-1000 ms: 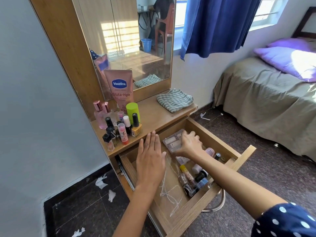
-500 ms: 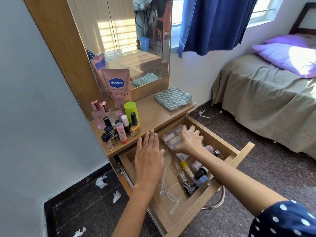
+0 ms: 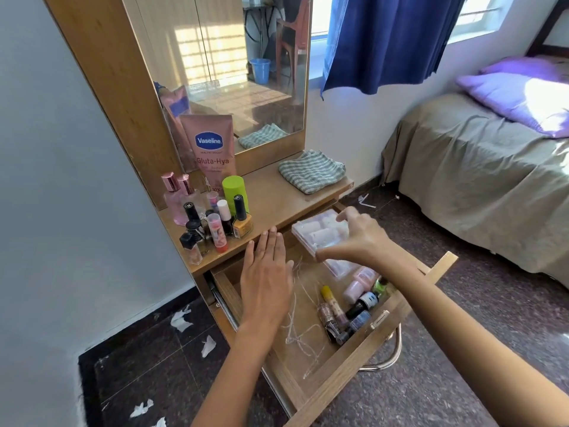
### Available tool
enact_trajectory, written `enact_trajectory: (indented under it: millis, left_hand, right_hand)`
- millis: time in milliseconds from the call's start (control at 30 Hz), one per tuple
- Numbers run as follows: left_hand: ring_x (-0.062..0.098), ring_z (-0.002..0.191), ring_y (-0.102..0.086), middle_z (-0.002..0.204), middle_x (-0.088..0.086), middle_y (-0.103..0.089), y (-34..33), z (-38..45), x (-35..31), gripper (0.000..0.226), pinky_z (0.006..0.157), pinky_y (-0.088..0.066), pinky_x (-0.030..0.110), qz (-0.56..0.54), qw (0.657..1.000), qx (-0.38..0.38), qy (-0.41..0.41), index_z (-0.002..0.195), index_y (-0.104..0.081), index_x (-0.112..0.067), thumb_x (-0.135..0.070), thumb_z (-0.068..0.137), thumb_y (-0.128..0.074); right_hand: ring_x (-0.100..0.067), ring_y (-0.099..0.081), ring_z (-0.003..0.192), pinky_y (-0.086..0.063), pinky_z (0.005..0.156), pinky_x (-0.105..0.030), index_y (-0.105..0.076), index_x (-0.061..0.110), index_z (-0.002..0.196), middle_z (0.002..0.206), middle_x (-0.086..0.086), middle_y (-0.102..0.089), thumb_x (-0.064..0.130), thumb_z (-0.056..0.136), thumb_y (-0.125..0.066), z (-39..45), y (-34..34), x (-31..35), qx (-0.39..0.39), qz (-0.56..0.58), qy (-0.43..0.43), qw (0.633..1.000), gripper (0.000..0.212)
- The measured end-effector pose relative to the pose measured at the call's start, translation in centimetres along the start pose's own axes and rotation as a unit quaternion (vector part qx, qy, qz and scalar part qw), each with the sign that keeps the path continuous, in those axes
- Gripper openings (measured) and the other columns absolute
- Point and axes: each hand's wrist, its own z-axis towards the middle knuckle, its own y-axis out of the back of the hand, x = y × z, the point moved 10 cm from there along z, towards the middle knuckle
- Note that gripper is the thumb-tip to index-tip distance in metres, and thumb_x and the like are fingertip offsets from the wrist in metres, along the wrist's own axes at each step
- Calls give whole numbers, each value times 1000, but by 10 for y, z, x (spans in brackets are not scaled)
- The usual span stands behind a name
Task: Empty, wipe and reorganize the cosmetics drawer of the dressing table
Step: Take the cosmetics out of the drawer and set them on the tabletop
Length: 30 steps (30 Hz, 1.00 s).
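Sunlight from a window with a blue curtain falls on a bed over dark speckled floor.

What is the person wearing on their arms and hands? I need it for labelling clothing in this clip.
Both forearms are bare, with no gloves, rings, watch or bangles visible on the left hand or the right hand. In the earlier frames a dark blue sleeve with white polka dots shows at the right upper arm; now it is out of frame.

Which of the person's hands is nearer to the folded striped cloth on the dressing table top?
Right. The right hand, holding a clear plastic case, is just below the folded striped cloth. The left hand hovers flat over the drawer, farther to the cloth's lower left.
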Motion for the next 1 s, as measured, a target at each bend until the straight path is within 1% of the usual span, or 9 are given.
enact_trajectory:
  millis: [67, 167, 300, 433, 567, 700, 800, 900, 1000]
  left_hand:
    - [14, 147, -4, 159, 4, -9, -2, 0, 0, 58, 118, 5, 35, 10, 1000, 10, -3, 151, -11, -11, -35, 102, -29]
    - [16, 147, 4, 160, 5, 0, -6, -1, -1, 60, 118, 9, 38, 30, 999, 25, -4, 151, -1, -10, -37, 102, -22]
    - [17, 146, 9, 160, 7, 4, -7, -2, 0, 61, 115, 16, 38, 53, 998, 33, -7, 151, 2, -8, -37, 101, -19]
    - [16, 146, 9, 159, 6, 3, -8, -3, 1, 61, 113, 19, 38, 51, 998, 38, -11, 149, 3, -9, -36, 101, -22]
    - [15, 146, 10, 159, 6, 5, -8, -2, 1, 60, 114, 17, 38, 45, 998, 34, -12, 149, 4, -9, -36, 101, -22]
    - [15, 146, 10, 159, 5, 5, -9, -4, 2, 60, 113, 19, 37, 39, 999, 30, -15, 150, 2, -9, -35, 101, -22]
    - [15, 146, 10, 159, 5, 5, -7, -4, 1, 60, 113, 20, 36, 30, 999, 17, -12, 150, 1, -10, -35, 102, -24]
    - [14, 146, 8, 159, 5, 2, -6, -4, 0, 61, 114, 18, 36, 22, 1000, 9, -11, 151, -2, -10, -35, 102, -27]
    - [14, 146, 8, 159, 5, 0, -5, -4, 0, 61, 116, 15, 37, 20, 1000, 6, -9, 151, -4, -10, -35, 101, -29]
  right_hand:
    - [-19, -49, 99, -43, 77, -33, -47, 19, 119, 112, -2, -52, 56, 51, -79, -3, 18, 15, -27, 32, 35, 999, 84]
    - [-20, -54, 96, -51, 81, -39, -46, 16, 117, 109, -2, -55, 55, 55, -80, 5, 32, 44, -53, 66, 76, 994, 81]
    - [-19, -52, 91, -48, 76, -37, -48, 15, 111, 103, -1, -55, 55, 59, -79, 29, 26, 87, -71, 36, 110, 991, 73]
    - [-26, -54, 105, -47, 90, -48, -51, 14, 110, 109, -4, -58, 60, 60, -74, 55, 9, 114, -69, -7, 108, 992, 71]
    - [-32, -50, 116, -44, 97, -48, -50, 13, 117, 125, -12, -53, 57, 68, -74, 67, -9, 113, -63, -27, 95, 993, 70]
    - [-27, -46, 126, -38, 106, -44, -60, 14, 116, 134, -9, -53, 47, 82, -68, 51, -11, 100, -74, 21, 152, 985, 48]
    - [-26, -44, 134, -33, 112, -37, -67, 13, 116, 141, -10, -53, 27, 89, -64, 18, -7, 84, -141, 57, 217, 964, 30]
    - [-31, -37, 140, -29, 116, -41, -59, 9, 129, 143, -13, -49, 14, 92, -58, -3, -22, 78, -149, 12, 270, 951, 37]
    - [-32, -26, 145, -24, 120, -42, -46, 5, 140, 152, -14, -36, 15, 97, -49, 1, -37, 82, -122, -42, 303, 944, 44]
